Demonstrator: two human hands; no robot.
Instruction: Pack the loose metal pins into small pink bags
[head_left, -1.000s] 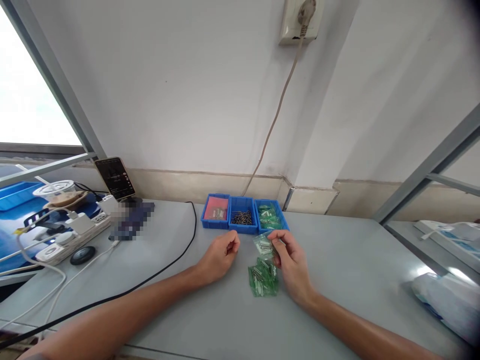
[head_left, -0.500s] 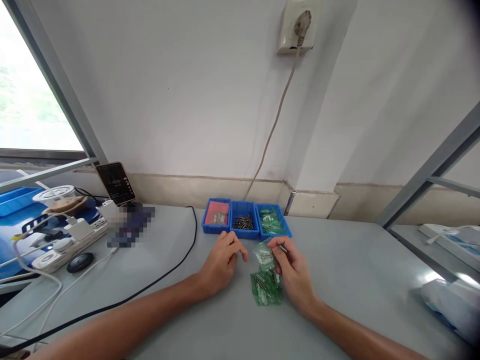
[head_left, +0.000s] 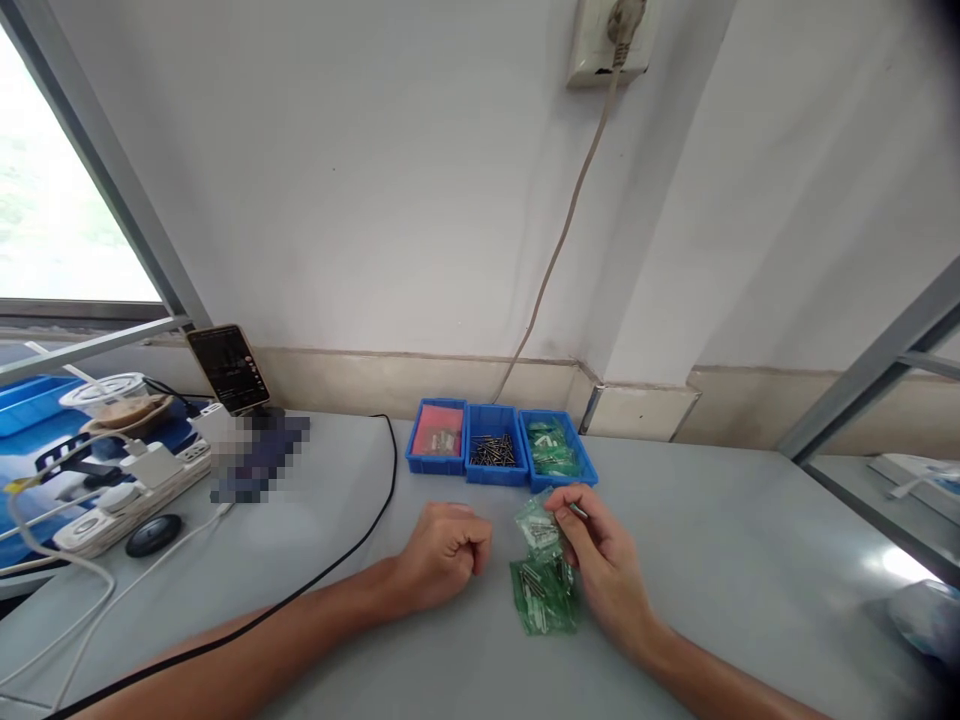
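Observation:
My right hand pinches a small clear green bag by its right edge. Below it, more green bags with metal pieces inside lie on the grey table. My left hand rests on the table with its fingers curled in; whether anything is inside cannot be seen. Three blue bins stand side by side behind the hands. The left bin has a pink bag and a clear packet, the middle bin loose screws, and the right bin green bags.
A black cable runs across the table and over my left forearm. At the left are a propped phone, a power strip, a black round object and a lidded cup. A grey frame stands at the right.
My left hand has drawn back from the bins and curled its fingers. The right hand still holds the bag. The view has shifted slightly.

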